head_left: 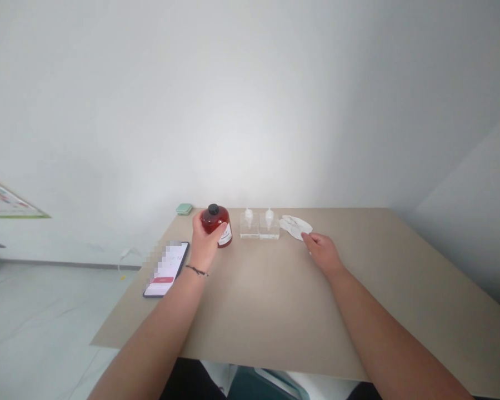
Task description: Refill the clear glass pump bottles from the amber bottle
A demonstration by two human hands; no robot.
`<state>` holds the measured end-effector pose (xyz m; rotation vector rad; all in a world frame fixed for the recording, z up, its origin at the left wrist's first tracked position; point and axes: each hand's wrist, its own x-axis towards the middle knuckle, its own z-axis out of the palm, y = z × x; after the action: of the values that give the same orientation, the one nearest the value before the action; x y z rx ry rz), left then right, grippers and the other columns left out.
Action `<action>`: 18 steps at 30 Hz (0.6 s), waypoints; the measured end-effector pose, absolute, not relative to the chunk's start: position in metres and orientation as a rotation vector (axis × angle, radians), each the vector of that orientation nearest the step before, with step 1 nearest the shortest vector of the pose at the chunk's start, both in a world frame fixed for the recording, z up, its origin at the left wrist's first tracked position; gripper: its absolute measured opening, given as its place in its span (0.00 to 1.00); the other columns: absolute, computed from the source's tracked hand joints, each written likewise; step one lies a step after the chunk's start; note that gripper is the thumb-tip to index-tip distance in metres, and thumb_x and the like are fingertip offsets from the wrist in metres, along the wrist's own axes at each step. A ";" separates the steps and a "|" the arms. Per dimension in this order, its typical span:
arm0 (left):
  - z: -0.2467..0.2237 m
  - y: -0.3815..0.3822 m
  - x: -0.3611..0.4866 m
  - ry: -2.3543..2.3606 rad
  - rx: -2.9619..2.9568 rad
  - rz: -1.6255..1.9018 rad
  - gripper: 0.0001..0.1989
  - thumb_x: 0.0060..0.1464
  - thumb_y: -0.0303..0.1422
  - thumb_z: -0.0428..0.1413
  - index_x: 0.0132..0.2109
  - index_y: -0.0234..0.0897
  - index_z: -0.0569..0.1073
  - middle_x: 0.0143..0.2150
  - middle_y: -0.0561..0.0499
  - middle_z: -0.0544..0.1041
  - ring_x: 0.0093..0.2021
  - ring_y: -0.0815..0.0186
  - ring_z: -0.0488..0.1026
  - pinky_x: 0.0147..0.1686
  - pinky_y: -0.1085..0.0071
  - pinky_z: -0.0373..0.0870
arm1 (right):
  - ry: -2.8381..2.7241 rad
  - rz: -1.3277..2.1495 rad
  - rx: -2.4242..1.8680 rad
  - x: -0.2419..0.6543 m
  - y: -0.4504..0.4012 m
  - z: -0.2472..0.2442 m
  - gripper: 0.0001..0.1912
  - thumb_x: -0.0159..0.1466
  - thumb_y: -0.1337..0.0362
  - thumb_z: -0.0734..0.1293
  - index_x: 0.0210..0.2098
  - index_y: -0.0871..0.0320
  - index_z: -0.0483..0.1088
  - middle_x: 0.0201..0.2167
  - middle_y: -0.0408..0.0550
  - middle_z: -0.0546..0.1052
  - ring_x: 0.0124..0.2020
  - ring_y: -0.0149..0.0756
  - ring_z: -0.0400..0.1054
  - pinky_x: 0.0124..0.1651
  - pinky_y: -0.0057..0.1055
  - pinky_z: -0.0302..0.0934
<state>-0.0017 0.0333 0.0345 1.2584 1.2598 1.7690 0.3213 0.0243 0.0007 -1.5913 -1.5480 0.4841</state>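
Forearms: two bare forearms (150, 333) rise from the bottom edge at 7 and 5 o'clock, reaching across a flat beige tabletop (275, 328), with the clock centred on the table and 12 at its far edge.

Left hand: the left hand (206, 241) stands at about 10 o'clock, its fingers clamped around a dark red plastic bottle (214, 221) with a round black cap (213, 209) and a white label (225, 235). A thin black cord bracelet (196, 270) circles the wrist.

Right hand: the right hand (323, 253) lies at about 1 o'clock, low over the table. Its fingertips (307, 238) meet the edge of a crumpled white tissue (295, 226); whether they pinch it, I cannot tell.

Bottle: the bottle is lifted in the left hand or resting under it; I cannot tell which. It stands near the far edge, upright.

Nearby: two clear square containers with white conical tips (259, 225) stand side by side at 12 o'clock, between bottle and tissue. A smartphone with a pixelated screen (166, 269) lies at 10 o'clock, just beside the left hand. A flat mint-green case (184, 209) sits at the far edge at 11 o'clock.
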 end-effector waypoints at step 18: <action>0.018 0.085 0.014 1.152 1.105 1.668 0.30 0.42 0.32 0.67 0.54 0.41 0.68 0.49 0.47 0.76 0.48 0.60 0.75 0.50 0.60 0.71 | -1.496 0.536 -1.596 0.319 0.023 0.006 0.28 0.59 0.39 0.59 0.15 0.54 0.58 0.13 0.39 0.60 0.20 0.32 0.56 0.26 0.31 0.48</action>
<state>0.0137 0.0853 0.0175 1.1055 1.1517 1.6681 0.3194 0.0227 0.0065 -1.5956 -1.4960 0.5358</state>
